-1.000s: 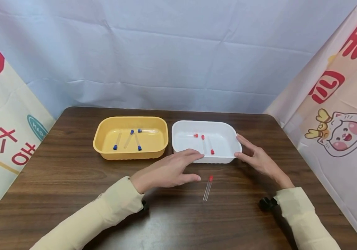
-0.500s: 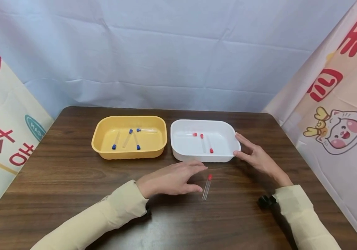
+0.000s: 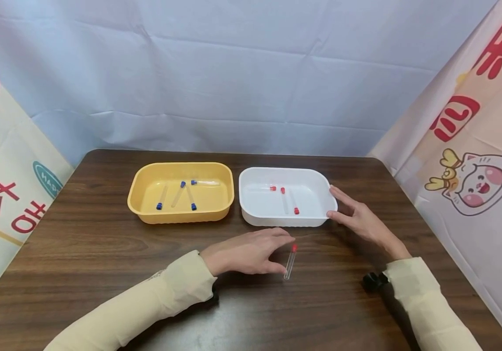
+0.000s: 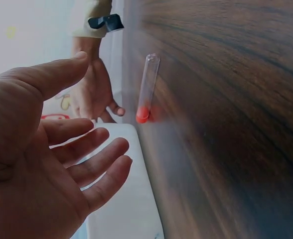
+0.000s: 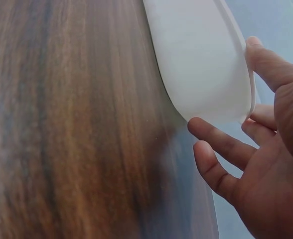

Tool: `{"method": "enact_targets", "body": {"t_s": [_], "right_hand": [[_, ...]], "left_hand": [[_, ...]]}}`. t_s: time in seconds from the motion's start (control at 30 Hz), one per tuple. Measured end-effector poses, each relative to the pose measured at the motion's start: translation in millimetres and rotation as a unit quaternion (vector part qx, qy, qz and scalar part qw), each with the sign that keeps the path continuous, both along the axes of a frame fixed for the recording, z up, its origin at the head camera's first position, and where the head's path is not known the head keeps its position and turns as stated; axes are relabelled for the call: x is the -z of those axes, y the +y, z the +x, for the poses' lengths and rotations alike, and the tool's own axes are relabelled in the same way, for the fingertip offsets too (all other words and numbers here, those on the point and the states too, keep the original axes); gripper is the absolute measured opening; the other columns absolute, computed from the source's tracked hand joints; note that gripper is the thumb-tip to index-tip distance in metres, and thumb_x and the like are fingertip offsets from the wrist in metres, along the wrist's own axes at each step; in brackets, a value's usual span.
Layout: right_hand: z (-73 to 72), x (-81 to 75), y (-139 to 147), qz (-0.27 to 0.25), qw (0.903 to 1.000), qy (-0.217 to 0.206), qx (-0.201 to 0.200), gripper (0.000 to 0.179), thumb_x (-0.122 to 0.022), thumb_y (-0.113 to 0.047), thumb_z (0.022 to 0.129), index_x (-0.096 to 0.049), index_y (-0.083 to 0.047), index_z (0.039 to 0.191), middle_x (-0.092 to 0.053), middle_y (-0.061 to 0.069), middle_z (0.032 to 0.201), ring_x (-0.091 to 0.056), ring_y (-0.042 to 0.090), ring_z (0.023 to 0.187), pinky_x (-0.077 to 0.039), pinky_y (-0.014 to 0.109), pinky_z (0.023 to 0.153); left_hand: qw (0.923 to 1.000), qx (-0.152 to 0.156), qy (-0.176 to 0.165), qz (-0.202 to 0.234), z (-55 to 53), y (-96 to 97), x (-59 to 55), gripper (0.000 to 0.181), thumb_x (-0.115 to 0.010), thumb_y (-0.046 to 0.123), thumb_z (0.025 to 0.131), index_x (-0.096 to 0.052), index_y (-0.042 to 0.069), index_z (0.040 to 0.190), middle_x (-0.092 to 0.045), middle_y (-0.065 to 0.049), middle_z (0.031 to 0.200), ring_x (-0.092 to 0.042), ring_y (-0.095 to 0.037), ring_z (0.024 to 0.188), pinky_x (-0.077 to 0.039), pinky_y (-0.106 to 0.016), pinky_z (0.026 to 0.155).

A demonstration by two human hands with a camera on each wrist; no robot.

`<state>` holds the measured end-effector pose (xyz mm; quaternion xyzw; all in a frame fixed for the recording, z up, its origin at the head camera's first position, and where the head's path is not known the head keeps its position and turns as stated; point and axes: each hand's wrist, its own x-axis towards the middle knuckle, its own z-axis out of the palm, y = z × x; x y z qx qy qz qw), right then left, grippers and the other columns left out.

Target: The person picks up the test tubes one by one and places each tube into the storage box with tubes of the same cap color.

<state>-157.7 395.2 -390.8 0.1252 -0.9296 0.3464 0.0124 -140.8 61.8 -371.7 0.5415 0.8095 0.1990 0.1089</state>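
Note:
A clear test tube with a red cap (image 3: 291, 262) lies on the table in front of the white basin (image 3: 285, 223). My left hand (image 3: 251, 251) hovers just left of this tube, thumb and fingers spread apart; the left wrist view shows a gap between the fingers (image 4: 99, 149) and the tube (image 4: 147, 89). My right hand (image 3: 360, 222) rests against the right end of the white basin, its fingers loosely spread along the wall, as the right wrist view shows the basin (image 5: 201, 59) beside the hand (image 5: 266, 164). Inside that basin lie 3 red-capped tubes.
A yellow basin (image 3: 180, 218) with several blue-capped test tubes (image 3: 175, 195) stands left of the white one. The brown wooden table (image 3: 114, 273) reaches to a pale cloth (image 3: 233, 73) at the back. Printed cloths hang at both sides.
My left hand has moved from the white basin's front edge toward me and to the right, nearer the loose red-capped tube. The right hand stays at the basin.

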Motion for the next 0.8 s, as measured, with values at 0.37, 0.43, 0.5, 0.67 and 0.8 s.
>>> {"method": "enact_targets", "body": {"t_s": [0.37, 0.43, 0.5, 0.67, 0.8], "right_hand": [[1.4, -6.3, -2, 0.018, 0.9998, -0.005, 0.005, 0.073, -0.067, -0.029, 0.086, -0.029, -0.016, 0.147, -0.024, 0.003, 0.151, -0.026, 0.024, 0.135, -0.036, 0.041, 0.097], [4.2, -13.6, -7, 0.007, 0.9999, -0.012, 0.002, 0.072, -0.067, -0.026, 0.087, -0.03, -0.012, 0.147, -0.024, 0.004, 0.151, -0.025, 0.025, 0.135, -0.034, 0.043, 0.099], [7.5, -21.6, -13, 0.0, 0.9998, -0.018, -0.003, 0.072, -0.068, -0.023, 0.087, -0.03, -0.008, 0.146, -0.024, 0.007, 0.151, -0.024, 0.029, 0.135, -0.032, 0.047, 0.1], [13.4, -35.1, -22, 0.009, 0.9996, -0.026, 0.0, 0.071, -0.068, -0.021, 0.086, -0.031, -0.003, 0.144, -0.025, 0.01, 0.15, -0.024, 0.032, 0.135, -0.029, 0.053, 0.101], [8.2, -27.9, -16, 0.02, 0.9994, -0.029, 0.003, 0.073, -0.068, -0.026, 0.086, -0.031, -0.007, 0.145, -0.025, 0.009, 0.15, -0.024, 0.03, 0.135, -0.028, 0.054, 0.102]], "left_hand": [[0.9995, -0.012, -0.005, -0.029, -1.8, 9.6, 4.7, 0.075, -0.068, 0.047, 0.081, -0.042, 0.007, 0.139, -0.042, 0.001, 0.136, -0.038, -0.008, 0.124, -0.028, -0.02, 0.104], [0.9993, -0.016, -0.004, -0.032, -2.5, 10.7, 6.4, 0.076, -0.068, 0.048, 0.08, -0.042, 0.008, 0.139, -0.041, 0.001, 0.137, -0.037, -0.008, 0.124, -0.028, -0.021, 0.104], [0.9992, -0.019, -0.004, -0.035, -2.9, 11.4, 7.8, 0.078, -0.068, 0.049, 0.08, -0.041, 0.008, 0.14, -0.04, 0.001, 0.138, -0.037, -0.009, 0.125, -0.027, -0.021, 0.104], [0.9985, -0.027, -0.014, -0.045, -3.1, 13.8, 10.5, 0.084, -0.069, 0.05, 0.079, -0.036, 0.008, 0.143, -0.036, 0.0, 0.142, -0.033, -0.009, 0.128, -0.026, -0.022, 0.105], [0.9979, -0.029, -0.018, -0.055, -3.0, 16.8, 12.1, 0.087, -0.07, 0.05, 0.078, -0.033, 0.008, 0.144, -0.034, -0.001, 0.143, -0.031, -0.01, 0.129, -0.025, -0.022, 0.106]]}}
